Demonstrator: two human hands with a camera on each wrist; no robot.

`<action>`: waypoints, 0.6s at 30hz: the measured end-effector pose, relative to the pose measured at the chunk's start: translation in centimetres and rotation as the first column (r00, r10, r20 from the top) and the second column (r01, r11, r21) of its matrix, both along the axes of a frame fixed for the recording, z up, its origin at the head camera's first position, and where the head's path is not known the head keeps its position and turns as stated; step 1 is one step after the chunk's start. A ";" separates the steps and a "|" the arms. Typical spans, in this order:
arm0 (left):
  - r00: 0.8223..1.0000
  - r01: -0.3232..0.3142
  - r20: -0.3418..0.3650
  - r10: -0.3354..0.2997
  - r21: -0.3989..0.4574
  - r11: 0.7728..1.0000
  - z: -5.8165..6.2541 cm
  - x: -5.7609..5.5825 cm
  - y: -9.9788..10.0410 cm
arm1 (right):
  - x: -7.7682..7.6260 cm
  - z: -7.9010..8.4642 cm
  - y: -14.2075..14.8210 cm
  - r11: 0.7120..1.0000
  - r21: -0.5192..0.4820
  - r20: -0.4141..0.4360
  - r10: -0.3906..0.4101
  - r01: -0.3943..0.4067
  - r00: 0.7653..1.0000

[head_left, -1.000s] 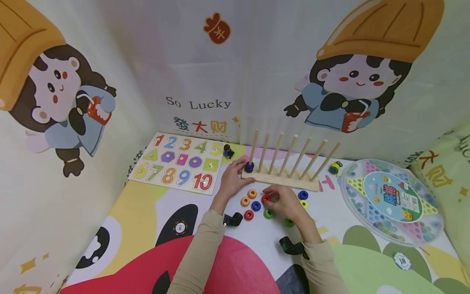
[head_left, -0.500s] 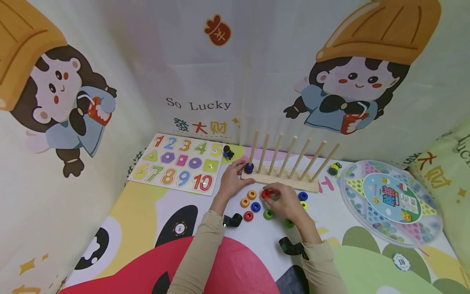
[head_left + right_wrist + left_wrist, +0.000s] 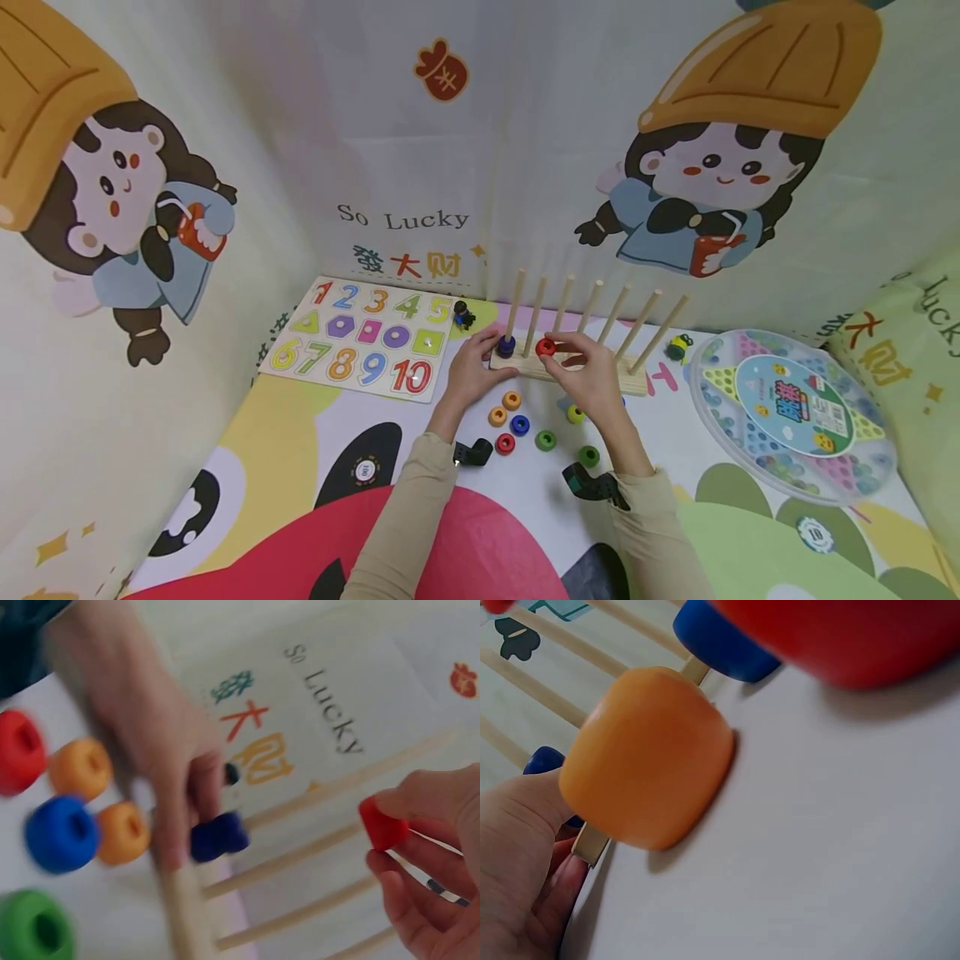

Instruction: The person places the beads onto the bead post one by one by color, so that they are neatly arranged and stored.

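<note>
A wooden peg rack (image 3: 630, 383) with several upright pegs stands at the back of the table. Around its left end my left hand (image 3: 472, 371) grips the base, thumb in front. Two dark blue rings (image 3: 219, 836) sit stacked on the leftmost peg, right beside that hand's fingers. Between thumb and fingertips my right hand (image 3: 588, 375) pinches a red ring (image 3: 545, 347), held up in front of the pegs and off them. In the left wrist view an orange ring (image 3: 649, 757) looms close and covers part of the rack.
Loose rings lie before the rack: orange (image 3: 497, 416), blue (image 3: 520, 425), red (image 3: 506, 443), green (image 3: 546, 440) and yellow (image 3: 575, 413). A number puzzle board (image 3: 352, 337) lies left, a round marble game board (image 3: 795, 417) right. Small toy figures (image 3: 463, 315) stand near the back wall.
My right hand has lifted the red ring off the table and carried it up and back to the pegs. The left hand stays on the rack's end.
</note>
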State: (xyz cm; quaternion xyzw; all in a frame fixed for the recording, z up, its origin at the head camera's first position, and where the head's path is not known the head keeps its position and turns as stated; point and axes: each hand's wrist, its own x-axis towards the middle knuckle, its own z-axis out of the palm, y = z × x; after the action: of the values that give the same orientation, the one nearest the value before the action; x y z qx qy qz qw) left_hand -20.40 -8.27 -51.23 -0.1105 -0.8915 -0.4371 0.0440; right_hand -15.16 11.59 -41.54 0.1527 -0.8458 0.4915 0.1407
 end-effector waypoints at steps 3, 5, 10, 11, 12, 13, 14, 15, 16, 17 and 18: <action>1.000 -0.007 0.020 0.007 0.002 1.000 0.0 0.0 0.0 | -0.6 1.3 -0.4 0.997 -0.067 -0.061 -0.044 0.040 0.997; 1.000 -0.010 0.022 0.010 0.006 1.000 0.0 0.1 -0.1 | -0.9 2.1 -0.8 0.992 -0.115 -0.098 -0.066 0.055 0.993; 1.000 -0.006 0.001 0.006 0.002 1.000 -0.1 0.1 -0.1 | -0.8 5.1 -2.2 0.978 -0.192 -0.163 -0.116 0.084 0.980; 1.000 -0.005 -0.004 0.005 -0.001 1.000 -0.1 0.1 -0.1 | -0.6 5.8 -2.5 0.976 -0.199 -0.172 -0.126 0.091 0.977; 1.000 -0.004 -0.007 0.004 -0.005 1.000 -0.1 0.1 -0.1 | -0.5 6.4 -2.7 0.973 -0.208 -0.178 -0.135 0.097 0.975; 1.000 -0.002 -0.009 0.002 -0.005 1.000 -0.1 0.1 -0.1 | -0.4 7.0 -3.0 0.972 -0.213 -0.184 -0.144 0.104 0.972; 1.000 -0.001 -0.011 0.001 -0.009 1.000 -0.1 0.1 -0.1 | -0.4 7.4 -3.2 0.970 -0.215 -0.189 -0.154 0.112 0.970; 1.000 0.000 -0.014 0.000 -0.010 1.000 -0.1 0.1 -0.1 | -0.4 7.7 -3.3 0.968 -0.221 -0.197 -0.165 0.120 0.967; 1.000 0.001 -0.015 -0.002 -0.009 1.000 -0.1 0.1 -0.1 | -0.7 7.7 -3.4 0.966 -0.227 -0.203 -0.175 0.127 0.964; 1.000 0.003 -0.018 -0.003 -0.010 1.000 -0.1 0.1 -0.1 | -1.0 7.6 -3.4 0.963 -0.234 -0.206 -0.186 0.136 0.961; 1.000 0.005 -0.020 -0.005 -0.010 1.000 -0.1 0.0 -0.1 | -1.2 7.5 -3.4 0.960 -0.243 -0.211 -0.194 0.141 0.958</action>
State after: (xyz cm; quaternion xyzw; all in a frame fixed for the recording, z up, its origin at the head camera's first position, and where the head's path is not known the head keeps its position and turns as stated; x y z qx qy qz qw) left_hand -20.35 -8.42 -51.32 -0.1174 -0.8929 -0.4315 0.0515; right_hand -16.39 8.20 -34.02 0.1198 -0.7721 0.5491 0.2965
